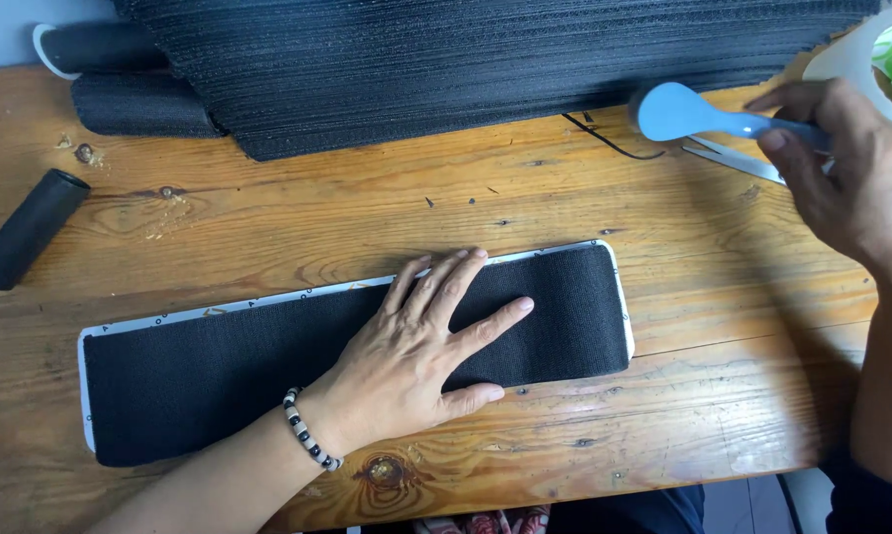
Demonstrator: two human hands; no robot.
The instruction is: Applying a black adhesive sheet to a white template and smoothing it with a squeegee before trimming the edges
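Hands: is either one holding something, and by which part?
The right hand grips the scissors by their blue handle. The left hand holds nothing; it presses flat on the black fabric strip.

Black fabric strip (268,371), white-edged; blue-handled scissors (708,124); brown wooden table (664,396).

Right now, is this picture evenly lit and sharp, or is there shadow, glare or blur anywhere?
Head view: soft, even daylight on the wooden table, no hard glare; the left hand on the black fabric strip is sharp; the right hand holding the blue-handled scissors looks slightly soft; a faint shadow lies under the right forearm.
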